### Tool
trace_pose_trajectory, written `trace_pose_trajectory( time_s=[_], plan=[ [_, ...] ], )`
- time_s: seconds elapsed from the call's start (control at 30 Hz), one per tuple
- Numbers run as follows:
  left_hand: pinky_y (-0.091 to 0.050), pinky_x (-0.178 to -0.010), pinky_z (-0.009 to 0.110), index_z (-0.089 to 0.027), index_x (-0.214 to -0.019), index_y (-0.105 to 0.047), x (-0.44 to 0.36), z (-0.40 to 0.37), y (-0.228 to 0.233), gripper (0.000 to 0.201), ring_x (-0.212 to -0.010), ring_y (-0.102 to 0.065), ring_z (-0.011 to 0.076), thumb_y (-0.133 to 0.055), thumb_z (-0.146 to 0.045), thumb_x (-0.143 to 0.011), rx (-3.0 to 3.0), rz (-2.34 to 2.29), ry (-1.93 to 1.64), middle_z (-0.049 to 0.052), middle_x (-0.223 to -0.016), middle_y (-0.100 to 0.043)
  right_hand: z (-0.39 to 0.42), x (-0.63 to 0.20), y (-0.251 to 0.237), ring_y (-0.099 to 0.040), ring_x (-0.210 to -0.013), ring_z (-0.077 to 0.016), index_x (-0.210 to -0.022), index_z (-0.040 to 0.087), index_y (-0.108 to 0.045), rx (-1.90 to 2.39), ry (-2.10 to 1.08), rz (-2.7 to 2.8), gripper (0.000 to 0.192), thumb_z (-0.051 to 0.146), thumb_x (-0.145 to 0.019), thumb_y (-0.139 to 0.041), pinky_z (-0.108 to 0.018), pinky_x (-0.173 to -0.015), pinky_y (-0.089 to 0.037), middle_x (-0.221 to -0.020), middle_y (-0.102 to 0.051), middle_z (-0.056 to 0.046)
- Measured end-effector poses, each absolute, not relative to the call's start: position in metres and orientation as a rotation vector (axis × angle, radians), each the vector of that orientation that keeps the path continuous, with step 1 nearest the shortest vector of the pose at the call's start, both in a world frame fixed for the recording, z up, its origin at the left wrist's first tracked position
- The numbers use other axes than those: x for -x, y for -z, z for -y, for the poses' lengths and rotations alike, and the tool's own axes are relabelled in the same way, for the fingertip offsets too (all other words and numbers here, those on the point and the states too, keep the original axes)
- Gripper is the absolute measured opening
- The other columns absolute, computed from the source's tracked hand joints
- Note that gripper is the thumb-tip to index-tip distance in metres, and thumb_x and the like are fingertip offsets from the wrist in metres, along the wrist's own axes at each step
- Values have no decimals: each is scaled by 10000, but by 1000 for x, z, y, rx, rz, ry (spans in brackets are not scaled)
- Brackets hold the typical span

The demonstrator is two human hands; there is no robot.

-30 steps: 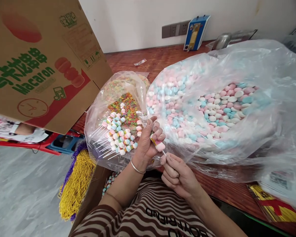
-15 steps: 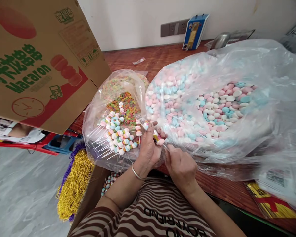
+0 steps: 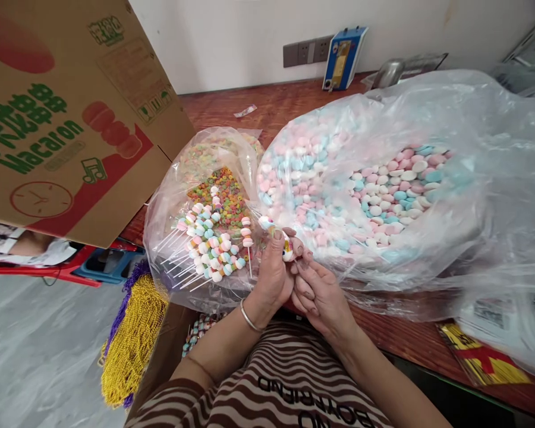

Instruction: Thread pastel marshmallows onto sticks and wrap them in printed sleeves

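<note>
My left hand (image 3: 274, 270), with a bangle on its wrist, is closed around a candy skewer (image 3: 288, 249) in a printed clear wrapper, whose top (image 3: 266, 222) sticks out past the thumb. My right hand (image 3: 321, 291) pinches at the lower end of that skewer, its fingertips against the left fingers; the stick is mostly hidden. Left of my hands, a single candy skewer (image 3: 246, 232) lies on the clear bag of small coloured rings (image 3: 225, 184). A pile of candy skewers (image 3: 211, 249) with white sticks is beside it.
A large clear bag of pink, white and blue candies (image 3: 396, 196) covers the table's right. At left stands a cardboard box (image 3: 75, 119). Gold bead strings (image 3: 134, 345) hang below it, near an open carton (image 3: 160, 351). A blue device (image 3: 345, 58) stands by the wall.
My right hand has moved up against my left hand and turned, so its curled fingers show. The stick seen between the hands is now mostly covered. The view has shifted slightly.
</note>
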State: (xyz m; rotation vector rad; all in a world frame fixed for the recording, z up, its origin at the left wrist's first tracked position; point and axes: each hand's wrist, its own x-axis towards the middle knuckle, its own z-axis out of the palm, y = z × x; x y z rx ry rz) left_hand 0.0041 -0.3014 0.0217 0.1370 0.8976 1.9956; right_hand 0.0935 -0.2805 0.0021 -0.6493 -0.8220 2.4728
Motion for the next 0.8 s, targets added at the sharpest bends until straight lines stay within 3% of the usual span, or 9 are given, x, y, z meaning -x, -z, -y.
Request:
trace_pose_trajectory(
  time_s=[0.1,0.2,0.37,0.57,0.7,0.8],
  plan=[
    [-546,-760,280,-193,-1076,-656,3,302,-22,467,-780,-676,152,-757,-566,-815,-130,-904,-1984,22,-838,-679,277,-94,-1,-188,-326,-11,-812,177,-624,674,-2417,870,346,488,-835,-774,-158,-354,-214,-445,-319,143],
    [-551,-854,314,-221,-1154,-657,21,304,-29,443,-919,-693,168,-780,-481,-818,-149,-867,-2003,34,-1005,-705,272,-100,-1,-184,-347,-8,-800,164,-641,654,-2472,881,337,474,-855,-760,-158,-377,-226,-462,-301,140],
    [-492,-612,197,-215,-1019,-664,38,303,-40,231,-552,-509,50,-783,-303,-841,-231,-709,-2008,-72,-680,-494,277,-105,-2,-137,-337,0,-834,158,-670,446,-2771,664,275,420,-900,-722,-145,-364,-235,-474,-300,143],
    [-352,-441,151,-193,-950,-631,27,301,-46,150,-416,-299,15,-714,-313,-915,-121,-683,-1952,-92,-619,-348,298,-103,3,-227,-309,-30,-881,185,-668,259,-2900,632,268,450,-895,-707,-180,-347,-275,-481,-444,113],
    [-423,-500,155,-178,-988,-627,25,299,-48,246,-464,-405,19,-776,-329,-864,-140,-844,-1973,-87,-640,-423,291,-102,7,-400,-413,-73,-815,186,-648,474,-2493,1260,313,468,-948,-619,-217,-445,-312,-537,-551,50],
    [-457,-539,163,-178,-965,-595,25,297,-50,348,-528,-496,39,-840,-357,-794,-43,-1053,-1998,-86,-650,-464,281,-105,8,-473,-516,-106,-733,184,-623,593,-1549,1984,324,333,-1007,-534,-263,-535,-323,-601,-588,13]
  ],
)
